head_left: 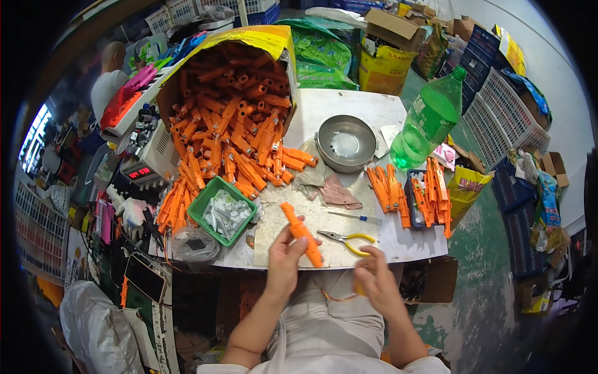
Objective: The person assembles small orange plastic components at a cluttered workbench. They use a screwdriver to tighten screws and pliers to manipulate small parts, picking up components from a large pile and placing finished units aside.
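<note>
My left hand (285, 262) grips a long orange plastic part (301, 234), held tilted above the near edge of the table. To its right my right hand (376, 282) is closed, its fingers curled and slightly blurred. A small orange-yellow bit shows by its fingers, but what it is stays unclear. A thin orange cord (333, 298) hangs over my lap between the hands. Just beyond my right hand lie pliers with yellow handles (356, 244) and a slim tool with a blue handle (366, 219). Farther left a green basket (194, 212) holds small whitish pieces.
A large yellow-edged sack (283, 38) spills many orange parts (233, 134) across the table's left. A steel bowl (346, 142), a cloth (339, 192) and a green bottle (430, 118) stand beyond. More orange parts (387, 189) lie at right, beside a dark bin (416, 201).
</note>
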The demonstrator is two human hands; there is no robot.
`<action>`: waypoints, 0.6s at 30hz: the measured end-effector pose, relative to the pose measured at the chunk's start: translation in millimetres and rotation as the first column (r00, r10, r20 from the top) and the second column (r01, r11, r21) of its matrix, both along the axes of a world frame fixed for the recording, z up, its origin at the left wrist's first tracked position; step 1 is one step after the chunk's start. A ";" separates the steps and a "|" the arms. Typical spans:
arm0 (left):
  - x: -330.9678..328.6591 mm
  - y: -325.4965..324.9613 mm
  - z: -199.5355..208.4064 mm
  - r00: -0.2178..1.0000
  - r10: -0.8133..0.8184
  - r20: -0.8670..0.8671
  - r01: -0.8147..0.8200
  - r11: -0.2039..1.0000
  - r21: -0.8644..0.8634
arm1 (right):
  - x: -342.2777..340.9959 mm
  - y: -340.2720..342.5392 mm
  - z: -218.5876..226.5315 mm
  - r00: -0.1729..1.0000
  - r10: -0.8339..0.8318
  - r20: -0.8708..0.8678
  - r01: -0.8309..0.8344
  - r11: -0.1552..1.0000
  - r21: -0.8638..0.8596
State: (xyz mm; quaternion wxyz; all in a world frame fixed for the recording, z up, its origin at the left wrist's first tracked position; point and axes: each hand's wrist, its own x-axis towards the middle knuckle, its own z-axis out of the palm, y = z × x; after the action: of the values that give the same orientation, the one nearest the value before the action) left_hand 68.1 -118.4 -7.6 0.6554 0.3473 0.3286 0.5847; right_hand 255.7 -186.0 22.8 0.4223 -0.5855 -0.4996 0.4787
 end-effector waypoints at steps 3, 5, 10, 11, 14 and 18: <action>-29.6 -10.0 6.0 1.000 0.004 0.015 -0.003 0.998 -0.063 | 44.7 -23.0 5.7 0.751 0.048 0.659 -0.089 0.996 0.029; -28.3 -14.5 10.0 1.000 -0.021 0.018 0.022 0.996 -0.086 | 60.2 -30.0 0.0 0.349 0.010 0.937 -0.050 0.999 0.008; -11.1 -24.8 5.6 0.979 -0.199 0.051 0.204 0.965 -0.162 | 31.6 34.4 -14.5 0.668 -0.232 0.708 -0.185 0.869 0.459; -7.3 -25.9 6.3 0.970 -0.239 0.042 0.243 0.954 -0.173 | 29.1 54.3 -19.2 0.637 -0.304 0.708 -0.199 0.822 0.533; -4.3 -29.7 10.4 0.942 -0.335 -0.011 0.328 0.927 -0.184 | 36.1 96.5 -37.8 0.467 -0.318 0.825 -0.261 0.842 0.472; -17.3 -32.3 14.9 0.949 -0.314 -0.013 0.307 0.935 -0.179 | 37.0 99.9 -35.1 0.681 -0.187 0.708 -0.170 0.900 0.402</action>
State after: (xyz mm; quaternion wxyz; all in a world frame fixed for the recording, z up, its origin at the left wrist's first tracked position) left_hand 50.8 -150.7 7.3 0.7606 0.3477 0.3332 0.4354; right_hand 292.8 -86.1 -12.3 0.3094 -0.6198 -0.7169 0.0782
